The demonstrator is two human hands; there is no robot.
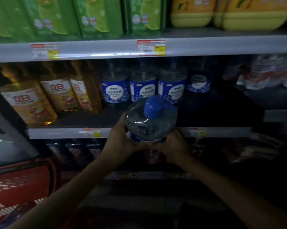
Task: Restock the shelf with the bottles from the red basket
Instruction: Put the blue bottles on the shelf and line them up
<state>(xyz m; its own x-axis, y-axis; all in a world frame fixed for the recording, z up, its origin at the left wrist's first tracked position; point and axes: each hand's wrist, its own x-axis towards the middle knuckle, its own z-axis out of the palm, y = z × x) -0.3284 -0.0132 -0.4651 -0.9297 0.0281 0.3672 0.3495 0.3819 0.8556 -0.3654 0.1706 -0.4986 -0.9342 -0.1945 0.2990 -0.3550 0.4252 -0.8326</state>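
A clear bottle (149, 123) with a blue cap and a blue label is held in both hands, just in front of the middle shelf's front edge (65, 133). My left hand (122, 138) grips its left side and my right hand (172, 144) its lower right side. Behind it on that shelf stands a row of matching blue-label bottles (143, 87). A dark open stretch of shelf (213, 109) lies to the right of the held bottle. The red basket (18, 184) sits at the lower left.
Yellow liquid bottles (45, 98) fill the left of the middle shelf. Green packs (96, 17) and yellow containers (238, 14) stand on the shelf above. Wrapped packs (268, 75) lie at the right. Dark goods fill the lower shelf (76, 151).
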